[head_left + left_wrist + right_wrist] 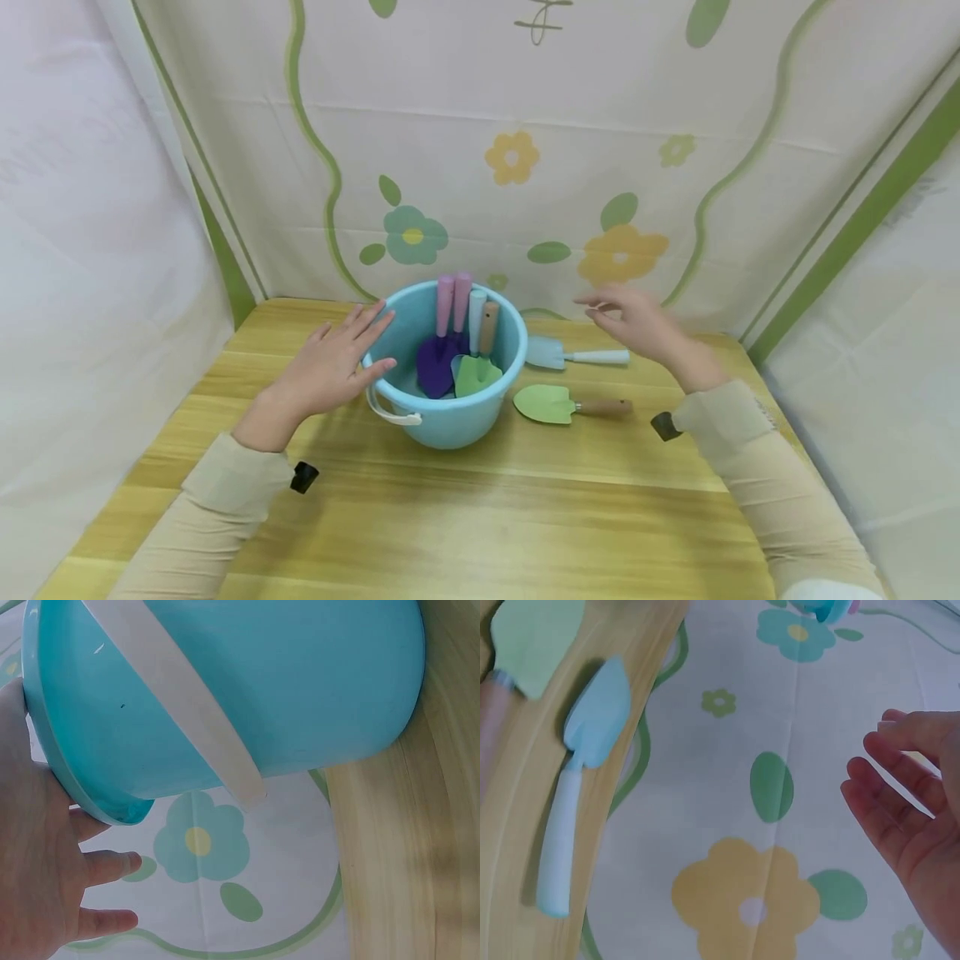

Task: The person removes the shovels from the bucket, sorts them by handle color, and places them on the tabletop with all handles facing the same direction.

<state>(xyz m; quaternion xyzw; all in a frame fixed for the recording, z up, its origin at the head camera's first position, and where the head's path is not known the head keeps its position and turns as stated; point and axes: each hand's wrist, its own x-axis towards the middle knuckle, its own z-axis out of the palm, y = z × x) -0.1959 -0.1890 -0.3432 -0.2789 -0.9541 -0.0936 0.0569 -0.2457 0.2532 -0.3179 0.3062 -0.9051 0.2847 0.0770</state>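
Note:
A light blue bucket [457,421] stands on the wooden table with its white handle [393,415] hanging at the near left side. Inside lean several small garden trowels: a purple-bladed one [435,367] among pink handles, a light blue handle [477,321], and a green-bladed trowel [476,377] with a wooden handle. My left hand [330,362] rests on the bucket's left rim, its fingers spread. Above the table, right of the bucket, my right hand [633,321] holds nothing, fingers loosely bent. Below it lie a light blue trowel [600,716] and a green trowel [546,404] with a wooden handle.
The wooden table [480,525] reaches toward me in front of the bucket. Behind it hangs a white curtain [450,100] printed with flowers and leaves, and white cloth [90,250] closes off the sides.

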